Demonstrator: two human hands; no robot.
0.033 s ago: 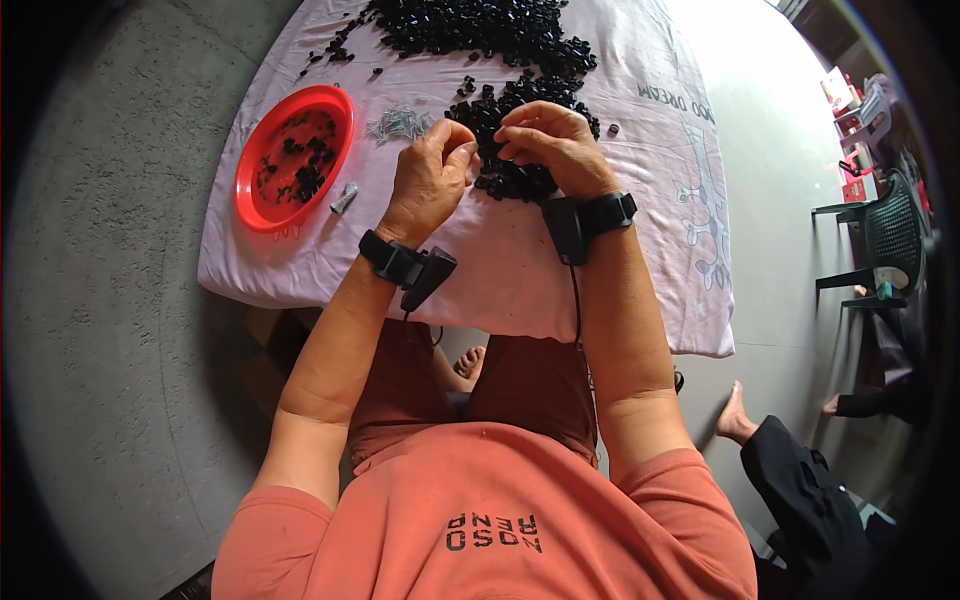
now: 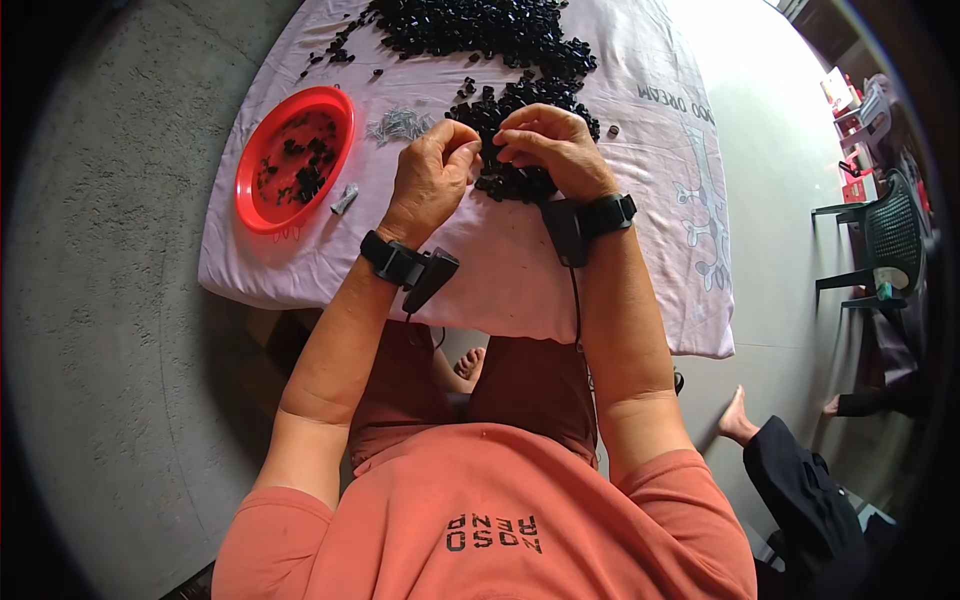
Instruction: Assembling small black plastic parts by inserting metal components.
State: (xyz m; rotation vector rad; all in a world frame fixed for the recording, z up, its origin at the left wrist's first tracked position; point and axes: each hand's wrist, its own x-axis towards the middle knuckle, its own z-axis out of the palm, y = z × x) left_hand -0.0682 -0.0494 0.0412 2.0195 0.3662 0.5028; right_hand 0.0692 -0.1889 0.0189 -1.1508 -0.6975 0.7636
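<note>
Both of my hands are over the near part of a heap of small shiny black plastic pieces (image 2: pixel 520 185). My left hand (image 2: pixel 432 175) is closed, thumb and index finger pinched together at the heap's left side. A short gap away, my right hand (image 2: pixel 555 148) is also closed, its fingertips pressed together and turned toward the left hand. Whatever sits in either pinch is too small or hidden to make out. Just left of my left hand lies a loose pile of thin silvery metal pins (image 2: pixel 398 124). Black straps with small devices circle both wrists.
A red plastic basin (image 2: pixel 243 200) holding some black pieces stands at the left, beside a small silvery bundle (image 2: pixel 345 199). A larger black heap (image 2: pixel 480 25) covers the far side of the cloth-covered table (image 2: pixel 650 270). To the right are a dark green chair (image 2: pixel 890 235) and another person's leg (image 2: pixel 800 480).
</note>
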